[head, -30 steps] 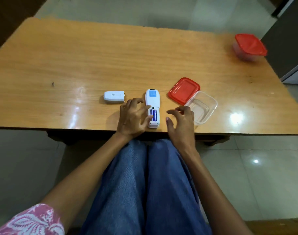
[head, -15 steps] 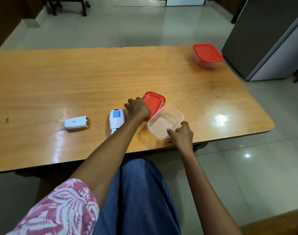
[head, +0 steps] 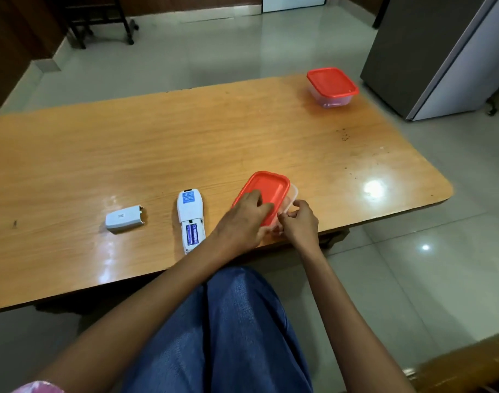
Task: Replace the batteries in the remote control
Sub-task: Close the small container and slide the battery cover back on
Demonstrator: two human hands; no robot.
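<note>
The white remote control (head: 190,217) lies face down near the table's front edge, its battery bay open with purple batteries (head: 192,233) inside. Its white battery cover (head: 125,218) lies apart to the left. Right of the remote, a red lid (head: 269,191) sits on a clear plastic container (head: 292,194). My left hand (head: 242,219) rests flat on the lid's near end. My right hand (head: 298,221) pinches the container's near right edge just under the lid.
A second clear container with a red lid (head: 331,86) stands at the far right corner of the wooden table (head: 157,148). A grey cabinet (head: 429,55) stands beyond the table's right end. My legs in blue jeans are under the front edge.
My left hand left the remote, took the red lid and set it on the open container. My right hand moved to the container's edge. The view shifted right.
</note>
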